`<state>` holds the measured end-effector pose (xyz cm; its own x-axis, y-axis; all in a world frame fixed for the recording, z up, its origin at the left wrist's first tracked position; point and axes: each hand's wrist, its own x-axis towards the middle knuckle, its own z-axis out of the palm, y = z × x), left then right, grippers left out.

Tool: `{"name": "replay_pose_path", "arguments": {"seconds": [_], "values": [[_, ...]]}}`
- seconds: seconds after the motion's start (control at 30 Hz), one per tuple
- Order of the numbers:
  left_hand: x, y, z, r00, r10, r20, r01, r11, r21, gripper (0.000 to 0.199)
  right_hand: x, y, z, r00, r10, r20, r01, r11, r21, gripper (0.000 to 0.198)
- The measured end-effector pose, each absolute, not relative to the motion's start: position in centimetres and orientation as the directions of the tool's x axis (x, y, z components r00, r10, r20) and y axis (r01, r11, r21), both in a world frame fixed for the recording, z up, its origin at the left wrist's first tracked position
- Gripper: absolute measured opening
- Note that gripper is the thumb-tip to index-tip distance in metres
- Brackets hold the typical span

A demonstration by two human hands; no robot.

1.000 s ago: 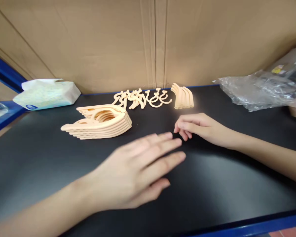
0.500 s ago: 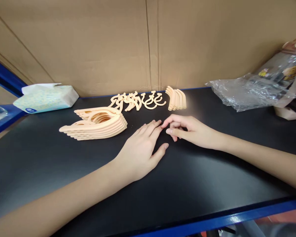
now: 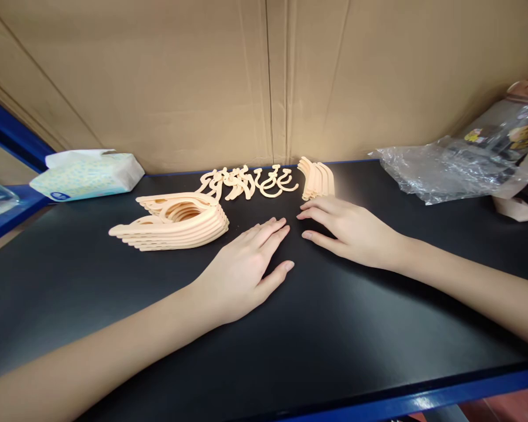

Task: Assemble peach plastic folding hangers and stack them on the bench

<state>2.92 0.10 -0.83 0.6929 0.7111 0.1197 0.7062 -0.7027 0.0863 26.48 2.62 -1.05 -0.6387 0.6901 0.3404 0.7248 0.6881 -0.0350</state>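
Observation:
My left hand (image 3: 242, 272) lies flat on the black table (image 3: 264, 363), fingers stretched forward and thumb apart, holding nothing. To its left is a stack of peach plastic hanger frames (image 3: 180, 234). My right hand (image 3: 349, 231) rests palm down with its fingers spread and nothing in them. Just beyond its fingertips stand several curved peach bars (image 3: 317, 180) in a row, their lower ends partly behind the hand. Several loose peach hooks (image 3: 273, 181) lie at the back middle. Beside them is a cluster of short curved peach pieces (image 3: 229, 183).
A tissue pack (image 3: 88, 174) sits at the back left. Crumpled clear plastic (image 3: 426, 167) and a see-through bag (image 3: 501, 135) are at the back right. Cardboard (image 3: 180, 82) walls off the far side. A blue edge (image 3: 422, 401) borders the table's front.
My right hand has drawn away from the left fingertips, turned palm down and opened its curled fingers. The left hand stays almost in place. The view has shifted slightly.

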Motion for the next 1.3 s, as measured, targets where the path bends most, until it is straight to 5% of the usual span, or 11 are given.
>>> {"name": "replay_pose_path", "arguments": {"seconds": [0.3,0.53,0.77,0.9,1.3], "values": [[2.8,0.1,-0.8,0.701,0.704,0.114,0.693,-0.71,0.125,0.056,28.4,4.6,0.7,-0.389,0.826,0.409,0.902,0.432,-0.015,0.032],[2.8,-0.1,-0.6,0.701,0.708,0.09,0.698,-0.706,0.116,0.057,30.0,5.9,0.0,-0.368,0.885,0.286,0.928,0.37,0.048,0.043],[2.9,0.1,-0.6,0.698,0.71,0.096,0.697,-0.703,0.141,0.056,29.5,5.7,0.5,-0.195,0.928,0.318,0.98,0.196,0.03,0.036],[2.8,0.2,-0.8,0.7,0.707,0.104,0.694,-0.707,0.139,0.056,29.6,5.9,0.0,-0.229,0.932,0.28,0.967,0.252,-0.046,0.04],[2.8,0.1,-0.9,0.699,0.703,0.131,0.687,-0.711,0.148,0.054,29.6,6.0,-0.3,-0.263,0.922,0.285,0.961,0.275,-0.002,0.045]]}}
